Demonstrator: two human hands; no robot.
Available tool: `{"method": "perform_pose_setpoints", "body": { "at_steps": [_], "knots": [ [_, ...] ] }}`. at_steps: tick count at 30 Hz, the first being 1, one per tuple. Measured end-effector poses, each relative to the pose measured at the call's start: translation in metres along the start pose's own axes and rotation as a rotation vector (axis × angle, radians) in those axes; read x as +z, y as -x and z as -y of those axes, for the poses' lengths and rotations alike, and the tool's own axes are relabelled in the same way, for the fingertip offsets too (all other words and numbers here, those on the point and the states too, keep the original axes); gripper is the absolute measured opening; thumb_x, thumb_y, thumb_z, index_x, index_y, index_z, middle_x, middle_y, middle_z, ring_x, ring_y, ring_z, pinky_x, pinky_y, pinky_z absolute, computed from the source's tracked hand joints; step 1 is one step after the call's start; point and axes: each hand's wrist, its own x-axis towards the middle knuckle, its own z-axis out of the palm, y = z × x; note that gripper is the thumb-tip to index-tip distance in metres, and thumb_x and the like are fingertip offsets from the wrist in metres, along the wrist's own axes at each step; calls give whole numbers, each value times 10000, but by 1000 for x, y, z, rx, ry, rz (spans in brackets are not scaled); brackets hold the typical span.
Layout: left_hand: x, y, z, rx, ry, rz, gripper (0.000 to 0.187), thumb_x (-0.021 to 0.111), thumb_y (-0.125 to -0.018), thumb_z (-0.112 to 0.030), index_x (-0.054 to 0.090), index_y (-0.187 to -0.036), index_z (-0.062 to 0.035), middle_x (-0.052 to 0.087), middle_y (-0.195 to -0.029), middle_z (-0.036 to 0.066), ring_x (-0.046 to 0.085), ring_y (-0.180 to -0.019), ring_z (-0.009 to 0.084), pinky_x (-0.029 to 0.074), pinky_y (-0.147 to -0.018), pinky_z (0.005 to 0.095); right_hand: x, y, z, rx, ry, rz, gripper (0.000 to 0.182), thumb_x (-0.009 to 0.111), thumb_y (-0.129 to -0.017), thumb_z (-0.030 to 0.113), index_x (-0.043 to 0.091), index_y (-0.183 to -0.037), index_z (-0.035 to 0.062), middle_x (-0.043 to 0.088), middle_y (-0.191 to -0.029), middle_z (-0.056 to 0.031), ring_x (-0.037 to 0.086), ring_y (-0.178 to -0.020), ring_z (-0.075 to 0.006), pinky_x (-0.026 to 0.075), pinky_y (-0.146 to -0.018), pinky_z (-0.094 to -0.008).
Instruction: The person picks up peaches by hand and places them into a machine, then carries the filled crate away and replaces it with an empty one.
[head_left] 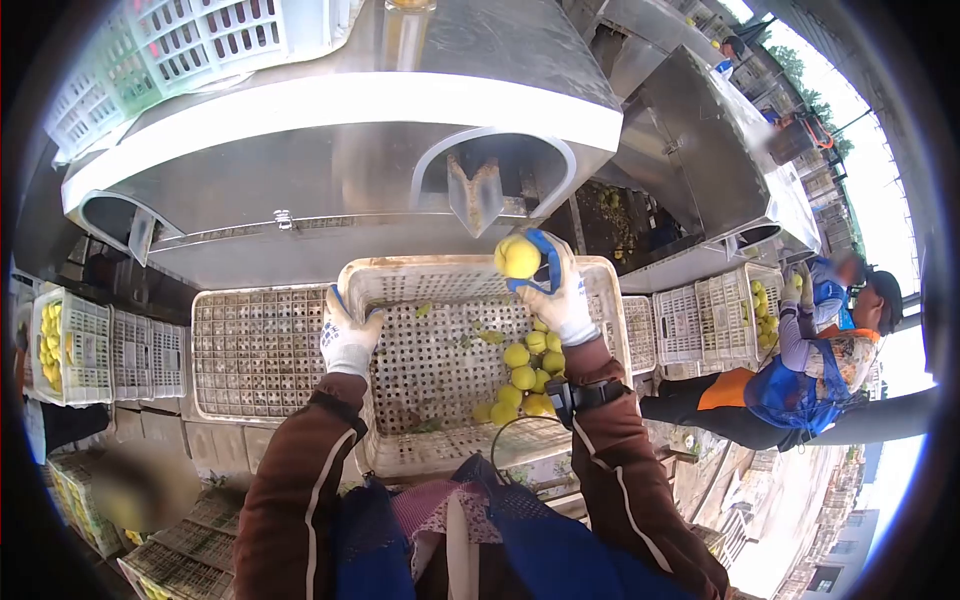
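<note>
Yellow, peach-like fruit is sitting in the right hand, gloved fingers closing round it, above the far rim of the white plastic crate, near 12 o'clock. Loose fruit is lying inside at 3 to 5 o'clock. Left hand is resting at the 9 o'clock rim; can't tell if its fingers are gripping. Metal spout is jutting out beyond, at 12. Step looks like handling single fruit; setting it down would call for lowering gently, then loosening the fingers.
</note>
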Motion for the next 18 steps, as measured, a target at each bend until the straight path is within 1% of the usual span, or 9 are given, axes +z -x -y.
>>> {"method": "perform_pose_setpoints", "body": {
  "at_steps": [2, 6, 7, 10, 11, 14, 15, 16, 18],
  "knots": [
    [1, 1, 2, 17, 44, -11, 1001, 734, -667, -369, 213, -1435, 6, 446, -1316, 275, 504, -1174, 391, 444, -950, 420, 20, -32, 15, 93, 172, -86, 757, 773, -674, 220, 426, -1329, 66, 468, -1296, -219, 488, -1144, -392, 406, -970, -455],
    [-5, 4, -4, -12, -16, 5, 1002, 726, -678, -390, 206, -1445, -10, 452, -1302, 275, 525, -1146, 388, 450, -944, 416, 71, -68, 36, 239, 789, -15, 739, 714, -727, 304, 390, -1363, 111, 458, -1243, -271, 505, -1089, -407, 429, -897, -462],
    [-2, 2, 0, -8, -13, 5, 1010, 725, -676, -403, 203, -1451, -20, 455, -1302, 266, 536, -1136, 382, 454, -940, 413, 79, -73, 41, 250, 828, 1, 735, 734, -706, 316, 416, -1345, 143, 439, -1255, -275, 499, -1082, -411, 428, -904, -464],
    [-5, 3, -2, -25, 2, 27, 1018, 727, -671, -405, 198, -1451, -19, 453, -1308, 261, 540, -1132, 380, 457, -936, 417, 80, -78, 54, 290, 610, -68, 714, 747, -686, 341, 453, -1313, 166, 433, -1258, -264, 484, -1093, -426, 419, -915, -485],
    [-4, 3, 1, 2, 18, 23, 1013, 722, -675, -399, 193, -1452, -21, 451, -1308, 261, 540, -1130, 381, 461, -929, 423, 83, -74, 48, 235, 596, -121, 671, 767, -669, 296, 495, -1269, 170, 446, -1233, -251, 507, -1060, -412, 431, -915, -481],
    [0, 1, 3, 3, 14, 11, 1008, 721, -674, -392, 195, -1449, -21, 452, -1302, 262, 545, -1116, 388, 465, -922, 430, 84, -70, 14, 351, 124, -187, 587, 764, -671, 171, 539, -1212, 143, 461, -1188, -235, 533, -1022, -390, 458, -896, -450],
    [1, 1, 3, 22, 21, -19, 1002, 722, -671, -387, 202, -1446, -21, 454, -1295, 263, 548, -1108, 391, 468, -915, 435, 77, -74, 22, 353, 45, -246, 552, 755, -649, 50, 573, -1165, 127, 464, -1155, -209, 553, -992, -344, 475, -883, -409],
    [0, 1, 2, 13, 28, -5, 1001, 722, -671, -386, 203, -1444, -19, 456, -1293, 263, 548, -1107, 390, 467, -916, 436, 83, -76, 11, 354, -133, -296, 546, 754, -634, 9, 586, -1143, 117, 462, -1135, -177, 549, -991, -310, 472, -887, -393],
    [-5, 4, -1, -7, 32, 29, 999, 722, -671, -385, 205, -1442, -16, 460, -1288, 262, 548, -1106, 388, 465, -918, 437, 95, -80, -1, 350, -320, -327, 557, 777, -622, 23, 581, -1139, 95, 445, -1190, -159, 543, -1012, -270, 470, -891, -373]
  ]
}}
